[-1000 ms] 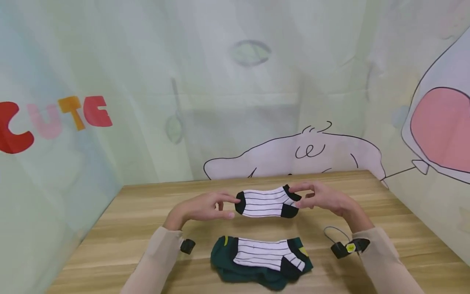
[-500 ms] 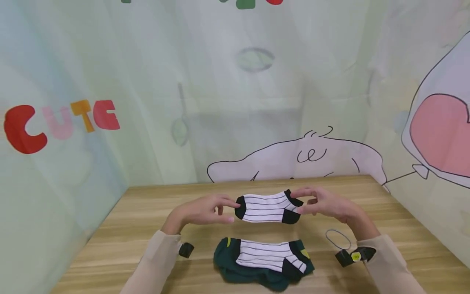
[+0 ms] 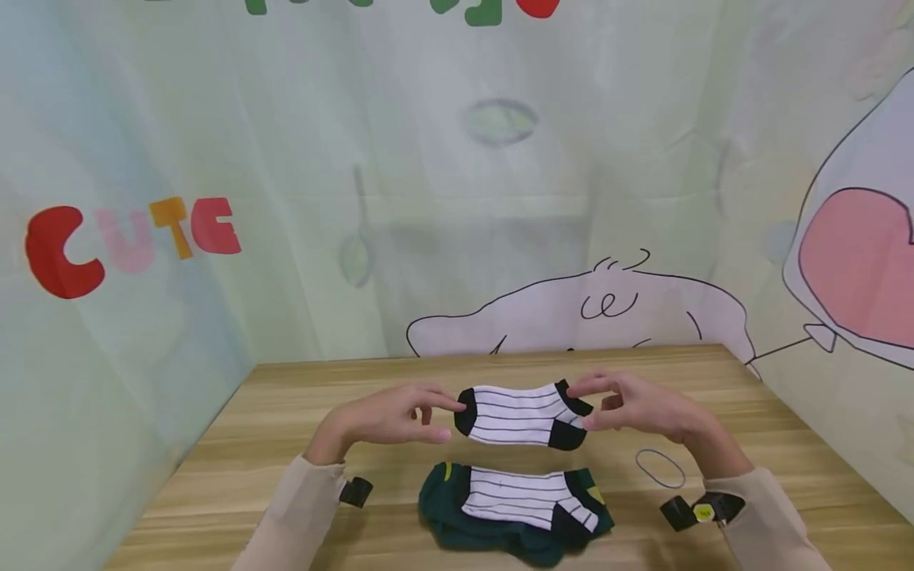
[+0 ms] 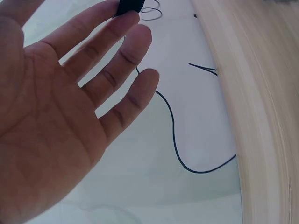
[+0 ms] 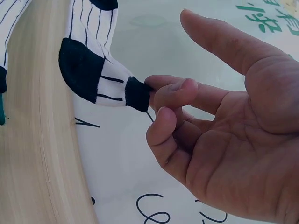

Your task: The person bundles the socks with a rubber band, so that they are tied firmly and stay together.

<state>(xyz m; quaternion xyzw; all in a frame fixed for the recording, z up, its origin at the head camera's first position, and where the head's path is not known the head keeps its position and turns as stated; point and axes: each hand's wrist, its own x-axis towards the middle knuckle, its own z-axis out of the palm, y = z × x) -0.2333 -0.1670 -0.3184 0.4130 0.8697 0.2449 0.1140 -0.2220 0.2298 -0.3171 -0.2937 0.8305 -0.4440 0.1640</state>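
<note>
A white ankle sock (image 3: 514,414) with thin dark stripes and black toe, heel and cuff is stretched above the wooden table. At its toe, my left hand (image 3: 389,414) holds it between the index and middle fingertips, thumb apart. My right hand (image 3: 639,404) holds the cuff between finger ends; in the right wrist view the thumb stands away from the sock. In front lies a matching striped sock (image 3: 514,498) on top of dark green socks (image 3: 446,519) with yellow marks. Only the black toe (image 4: 129,6) shows in the left wrist view.
The wood-grain table (image 3: 236,468) ends at a printed cloth backdrop (image 3: 300,293) behind and at the sides. A thin cord loop (image 3: 660,468) shows near the right wrist. Small black cameras (image 3: 355,492) sit at both wrists.
The held sock and both hands have come slightly nearer to the sock pile. The head view has tilted up a little. The pile itself stays put.
</note>
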